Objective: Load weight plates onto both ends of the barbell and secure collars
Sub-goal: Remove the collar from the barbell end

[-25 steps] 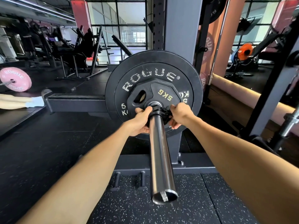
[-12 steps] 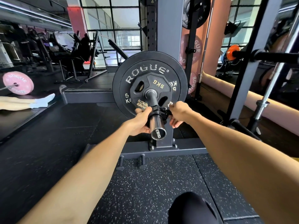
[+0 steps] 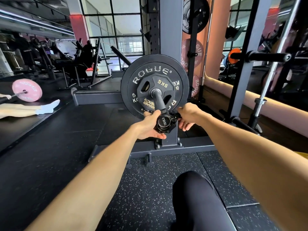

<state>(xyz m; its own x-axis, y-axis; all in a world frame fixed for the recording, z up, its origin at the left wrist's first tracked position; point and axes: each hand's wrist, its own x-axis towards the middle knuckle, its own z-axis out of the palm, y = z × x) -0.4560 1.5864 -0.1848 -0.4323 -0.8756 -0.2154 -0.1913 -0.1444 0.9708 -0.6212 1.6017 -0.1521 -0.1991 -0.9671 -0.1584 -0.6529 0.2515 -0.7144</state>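
The barbell sleeve (image 3: 158, 100) points toward me and carries a large black Rogue plate (image 3: 155, 70) with a smaller black 5 kg plate (image 3: 164, 84) in front of it. A black clamp collar (image 3: 168, 126) sits at the near tip of the sleeve, well apart from the plates. My left hand (image 3: 148, 125) holds the collar from the left, thumb on top and palm under it. From the right, my right hand (image 3: 190, 115) pinches the collar's latch, its other fingers hanging down.
A grey rack upright (image 3: 170, 30) and its floor base (image 3: 191, 145) stand right behind the plates. Stored plates (image 3: 195, 14) hang on pegs at the back right. A pink-plated barbell (image 3: 27, 90) and a person's leg (image 3: 25, 109) lie at the left. My knee (image 3: 196, 197) is below.
The collar has slid from against the 5 kg plate out to the tip of the sleeve, both hands moving with it. The view has backed away from the plates.
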